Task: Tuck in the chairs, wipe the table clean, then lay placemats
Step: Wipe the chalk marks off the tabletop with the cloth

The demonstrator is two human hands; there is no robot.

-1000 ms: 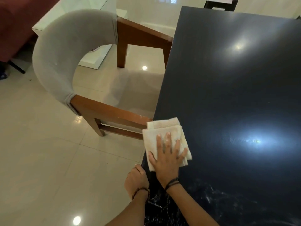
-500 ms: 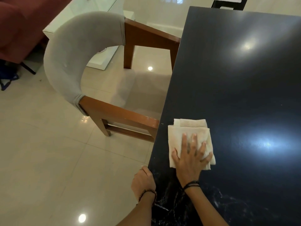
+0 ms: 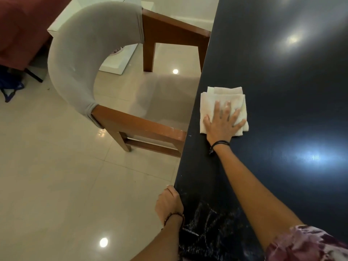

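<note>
While the right hand (image 3: 223, 123) lies flat with fingers spread and straight, it presses a folded white cloth (image 3: 222, 108) onto the dark table (image 3: 282, 110), near the left edge. Nothing curled round the cloth; palm and fingers simply bear down. Right arm reaches out long across the tabletop, dark band at the wrist. Left hand (image 3: 169, 203) sits at the table's edge nearer the body, fingers hidden under the rim; cannot tell whether they curl. Pale streaks on the surface just beside it. Chair (image 3: 84, 53), grey-backed with wooden arms, stands tucked against the table edge beside the cloth. Against half a second back: cloth and right hand lie farther up the table, arm more extended; left hand unmoved at the edge.
</note>
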